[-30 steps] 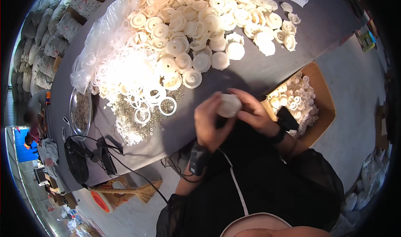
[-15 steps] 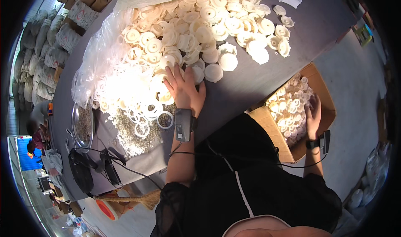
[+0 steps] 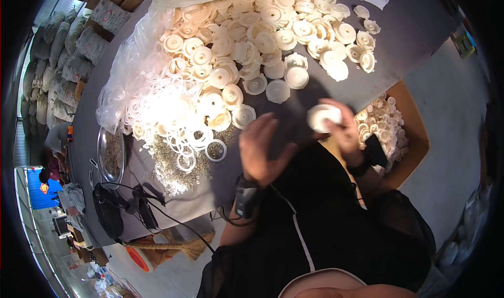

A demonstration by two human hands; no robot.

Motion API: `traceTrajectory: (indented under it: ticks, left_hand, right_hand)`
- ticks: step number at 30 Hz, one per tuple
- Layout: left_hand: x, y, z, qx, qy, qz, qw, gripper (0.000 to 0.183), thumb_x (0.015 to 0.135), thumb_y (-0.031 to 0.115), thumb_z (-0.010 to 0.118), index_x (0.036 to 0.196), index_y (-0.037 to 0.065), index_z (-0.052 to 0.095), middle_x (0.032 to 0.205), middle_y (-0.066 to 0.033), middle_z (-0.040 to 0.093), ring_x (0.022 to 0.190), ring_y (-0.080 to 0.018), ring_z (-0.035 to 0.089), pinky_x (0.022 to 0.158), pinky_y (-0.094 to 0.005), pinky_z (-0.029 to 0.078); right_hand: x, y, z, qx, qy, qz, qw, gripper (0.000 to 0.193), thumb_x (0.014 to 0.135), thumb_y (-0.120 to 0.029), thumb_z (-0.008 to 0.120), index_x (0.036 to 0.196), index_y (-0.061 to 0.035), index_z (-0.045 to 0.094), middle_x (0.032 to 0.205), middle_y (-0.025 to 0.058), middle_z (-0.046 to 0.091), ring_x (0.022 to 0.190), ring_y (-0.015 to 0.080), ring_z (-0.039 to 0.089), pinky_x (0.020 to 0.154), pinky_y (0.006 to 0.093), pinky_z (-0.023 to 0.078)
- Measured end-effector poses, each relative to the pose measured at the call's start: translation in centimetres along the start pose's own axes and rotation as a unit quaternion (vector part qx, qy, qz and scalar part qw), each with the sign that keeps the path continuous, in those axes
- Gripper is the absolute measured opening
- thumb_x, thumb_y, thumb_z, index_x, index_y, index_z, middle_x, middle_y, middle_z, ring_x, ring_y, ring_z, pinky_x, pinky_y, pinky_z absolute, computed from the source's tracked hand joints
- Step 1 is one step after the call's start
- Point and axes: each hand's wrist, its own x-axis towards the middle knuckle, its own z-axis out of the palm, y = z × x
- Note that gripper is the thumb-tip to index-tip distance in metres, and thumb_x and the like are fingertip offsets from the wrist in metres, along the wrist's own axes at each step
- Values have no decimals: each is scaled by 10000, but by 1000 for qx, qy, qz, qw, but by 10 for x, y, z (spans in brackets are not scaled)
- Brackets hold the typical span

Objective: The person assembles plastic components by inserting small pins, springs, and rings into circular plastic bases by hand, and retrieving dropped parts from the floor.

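White round plastic cap [image 3: 318,118] sits in the right hand [image 3: 342,127], just left of the cardboard box [image 3: 413,140]; the fingers are clamped on its right edge, the thumb lying across the visible face. Being a disc, it has no long axis (motion blur hides its finer detail). The right hand is the nearer to the box; the left hand [image 3: 261,151], farther left of the box, has its fingers spread, with nothing visible between them. The box holds a heap of small white plastic parts [image 3: 386,120], partly hidden by a dark wrist device [image 3: 375,151]. Far left of the box, on the worktop [image 3: 404,41], an oval metal tray [image 3: 115,179] carries many tiny pieces. A clear plastic bag [image 3: 135,59] also lies left of the box, its contents unclear.
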Motion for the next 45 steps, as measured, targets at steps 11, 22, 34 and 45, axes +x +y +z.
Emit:
traceTrajectory:
  ticks: [11, 22, 34, 45]
  left_hand:
    - [-21, -50, -43, 289, 81, -161, 940, 199, 784, 99, 593, 971, 58, 647, 981, -63, 590, 979, -255, 479, 864, -371, 345]
    - [-70, 4, -29, -361, 217, -348, 838, 152, 875, 31, 551, 1017, -5, 591, 972, -54, 598, 884, -105, 529, 815, -235, 410]
    - [-110, -40, -85, 176, 175, -330, 911, 208, 757, 29, 623, 961, 32, 587, 908, -122, 561, 866, -294, 532, 810, -368, 428]
    - [-143, -45, -107, 212, 196, -323, 901, 158, 723, -8, 625, 864, 55, 593, 866, -86, 592, 838, -268, 546, 782, -362, 424]
  right_hand:
    - [-60, -7, -133, -381, 262, -115, 879, 411, 880, -31, 514, 1279, -5, 420, 1153, 153, 555, 1047, 214, 545, 910, 306, 421]
    - [13, 16, 107, -217, -235, -59, 946, 430, 775, 1, 623, 1190, -44, 522, 1039, 66, 556, 845, 128, 566, 689, 241, 468]
    - [17, 27, 126, -343, -110, -69, 930, 331, 779, -68, 616, 1105, -39, 566, 859, 78, 539, 568, 138, 497, 539, 257, 432]
    - [16, 32, 174, -390, -204, -309, 843, 144, 708, -9, 651, 826, -90, 639, 683, 35, 579, 669, 228, 553, 580, 316, 472]
